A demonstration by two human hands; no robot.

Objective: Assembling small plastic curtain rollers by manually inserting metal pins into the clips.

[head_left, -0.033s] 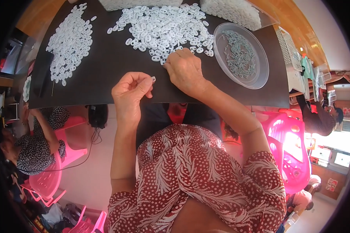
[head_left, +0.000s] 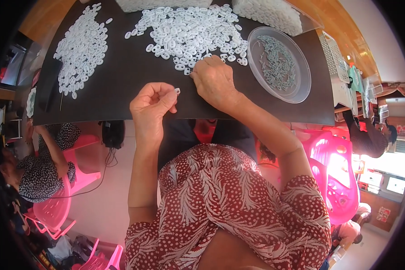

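The left hand (head_left: 154, 102) pinches a small white plastic-looking piece (head_left: 177, 91) between thumb and index finger, above the near edge of the dark brown tabletop (head_left: 117, 81). Only one end of the piece shows; the fingers cover the rest, and its full outline cannot be confirmed.

The right hand (head_left: 215, 82) is bent palm down at the near edge of the central pile of white oval pieces with holes (head_left: 189, 36). Its fingertips are mostly concealed; whether it grips anything cannot be told.

Right of this hand sits a round clear plastic tray (head_left: 301, 74) of slender grey-green pieces (head_left: 276, 63), too small to make out singly. A second pile of white oval pieces (head_left: 83, 51) lies at left, beside a black elongated object (head_left: 53, 85), indistinct against the tabletop. Two filled clear containers (head_left: 267, 15) are cut off by the upper edge.
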